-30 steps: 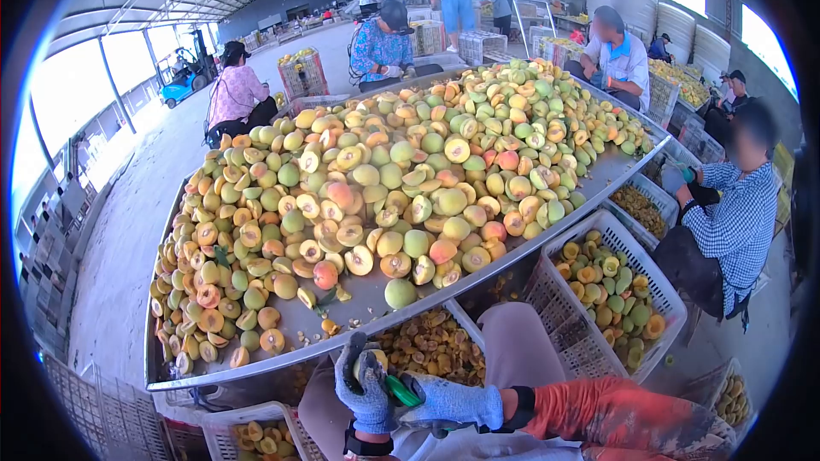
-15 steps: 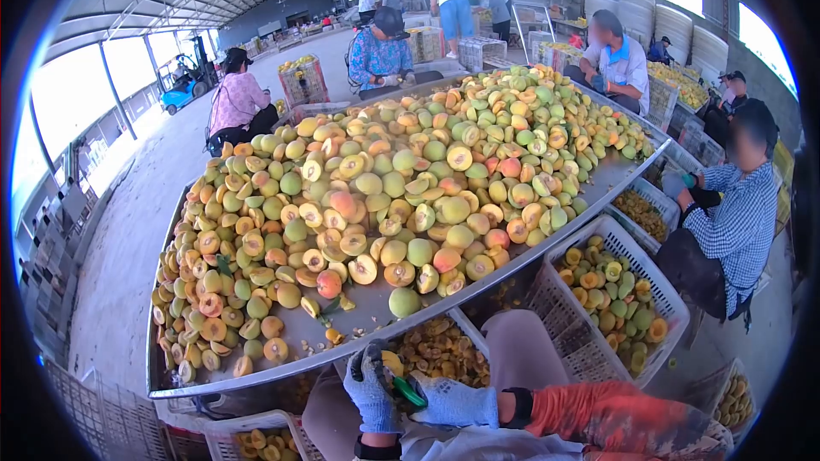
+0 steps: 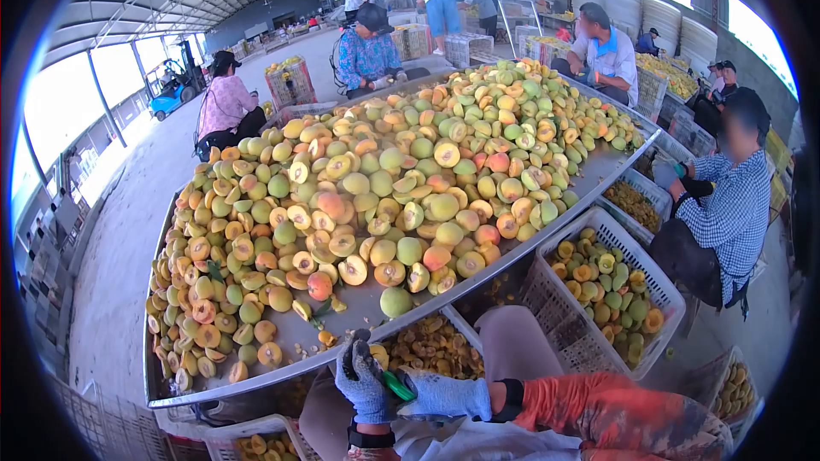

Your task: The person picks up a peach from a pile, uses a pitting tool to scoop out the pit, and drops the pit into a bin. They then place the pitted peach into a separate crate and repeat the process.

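My left hand (image 3: 362, 384), in a blue-grey knit glove, is closed around a halved yellow fruit (image 3: 379, 355) at the table's near edge. My right hand (image 3: 444, 394), in the same kind of glove, grips a small tool with a green handle (image 3: 398, 386); its tip is hidden against the left hand. Both hands are close together over my lap. Just behind them, a crate holds brown-orange fruit pieces (image 3: 434, 347). Beyond, a metal table (image 3: 359, 309) bears a large heap of halved yellow, green and reddish fruit (image 3: 393, 196).
A white crate of fruit halves (image 3: 675, 312) stands to the right, another (image 3: 256, 431) at the lower left. Several people sit around the table, one in a checked shirt (image 3: 736, 213) at right. A blue forklift (image 3: 175, 90) is far left.
The view has shifted slightly, so the table and heap appear a little lower left. My left hand has turned a little around the fruit; the green-handled tool stays in my right hand.
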`<state>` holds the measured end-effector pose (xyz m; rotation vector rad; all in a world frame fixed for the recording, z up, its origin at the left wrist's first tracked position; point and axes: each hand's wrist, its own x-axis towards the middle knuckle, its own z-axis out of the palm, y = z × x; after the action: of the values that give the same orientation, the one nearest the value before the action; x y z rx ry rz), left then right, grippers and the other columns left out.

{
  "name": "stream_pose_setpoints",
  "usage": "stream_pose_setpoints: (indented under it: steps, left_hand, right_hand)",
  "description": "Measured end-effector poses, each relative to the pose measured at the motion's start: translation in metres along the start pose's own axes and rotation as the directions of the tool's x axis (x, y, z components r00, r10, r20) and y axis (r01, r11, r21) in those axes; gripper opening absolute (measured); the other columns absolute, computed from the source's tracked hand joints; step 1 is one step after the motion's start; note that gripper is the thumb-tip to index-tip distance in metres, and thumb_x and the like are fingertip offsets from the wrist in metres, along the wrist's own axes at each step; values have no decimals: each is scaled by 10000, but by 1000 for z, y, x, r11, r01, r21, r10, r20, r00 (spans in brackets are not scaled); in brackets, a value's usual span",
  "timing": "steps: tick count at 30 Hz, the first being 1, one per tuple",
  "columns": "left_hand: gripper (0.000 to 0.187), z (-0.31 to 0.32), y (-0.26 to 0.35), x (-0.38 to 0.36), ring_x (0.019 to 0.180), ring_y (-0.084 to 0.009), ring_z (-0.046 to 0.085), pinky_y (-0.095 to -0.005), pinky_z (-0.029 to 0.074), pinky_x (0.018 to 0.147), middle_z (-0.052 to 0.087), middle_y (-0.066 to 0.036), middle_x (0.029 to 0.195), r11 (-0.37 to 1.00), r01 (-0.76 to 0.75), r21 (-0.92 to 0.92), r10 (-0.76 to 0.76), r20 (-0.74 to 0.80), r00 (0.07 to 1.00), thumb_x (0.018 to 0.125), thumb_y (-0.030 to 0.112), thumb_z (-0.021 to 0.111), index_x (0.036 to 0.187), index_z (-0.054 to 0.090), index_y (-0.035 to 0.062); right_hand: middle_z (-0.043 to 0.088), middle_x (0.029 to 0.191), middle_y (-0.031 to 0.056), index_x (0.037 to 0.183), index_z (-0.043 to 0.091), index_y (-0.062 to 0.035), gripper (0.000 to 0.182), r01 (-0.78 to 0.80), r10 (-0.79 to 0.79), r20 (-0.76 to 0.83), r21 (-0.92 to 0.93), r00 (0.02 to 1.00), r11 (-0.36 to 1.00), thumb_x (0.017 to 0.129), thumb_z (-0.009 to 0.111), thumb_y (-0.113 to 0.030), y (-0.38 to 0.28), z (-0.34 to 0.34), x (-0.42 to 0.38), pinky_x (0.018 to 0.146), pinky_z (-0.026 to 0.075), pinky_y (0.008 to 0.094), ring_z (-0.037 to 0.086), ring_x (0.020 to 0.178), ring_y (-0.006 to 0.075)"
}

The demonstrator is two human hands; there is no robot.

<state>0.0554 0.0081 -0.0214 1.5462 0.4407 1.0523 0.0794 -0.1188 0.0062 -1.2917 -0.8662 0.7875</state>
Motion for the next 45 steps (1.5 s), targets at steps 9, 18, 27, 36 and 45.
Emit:
stream_pose_setpoints:
  steps: [9, 18, 27, 36, 45]
  left_hand:
    - [242, -11, -1, 6, 703, -145, 587, -244, 471, 653, 642, -88, 853, 990, 144, -4, -138, 255, 957, 880, 154, 533, 970, 624, -51]
    - [201, -4, 8, 12, 795, -132, 575, -243, 460, 725, 648, -95, 922, 972, -176, 156, 144, 198, 970, 871, 75, 537, 1000, 623, -53]
    - [242, -10, 31, 33, 592, -182, 604, -278, 512, 554, 648, -112, 775, 925, 360, -123, -260, 488, 833, 832, 181, 577, 890, 644, -45]
    - [233, -17, 10, 21, 597, -156, 588, -247, 471, 525, 653, -112, 776, 889, 454, -63, -369, 489, 790, 858, 159, 537, 847, 653, -42]
    - [267, -15, 13, 6, 605, -170, 596, -263, 486, 551, 648, -118, 787, 956, 287, -57, -240, 410, 880, 858, 188, 538, 855, 640, -59]
  right_hand:
    - [593, 728, 110, 1009, 474, -17, 393, -162, 158, -40, -122, 987, 979, 725, 662, -212, -14, -4, -2, 580, 484, 356, 575, 604, 210]
    - [524, 673, 12, 1029, 500, -65, 322, -5, 9, -58, 80, 998, 997, 784, 651, -208, 8, -3, 3, 432, 394, 205, 495, 502, 79]
    - [516, 1162, 66, 1264, 435, -35, 438, -401, 377, 215, 84, 901, 912, 855, 555, -133, -35, -12, 0, 892, 390, 286, 468, 1043, 132]
    - [556, 858, 77, 1102, 466, -33, 369, -241, 241, 53, -8, 969, 970, 792, 615, -166, -7, 1, -2, 640, 413, 276, 517, 730, 131]
    - [558, 911, 85, 1137, 443, -24, 400, -493, 485, 145, 21, 862, 870, 797, 599, -162, -32, -5, -7, 685, 421, 290, 523, 777, 149]
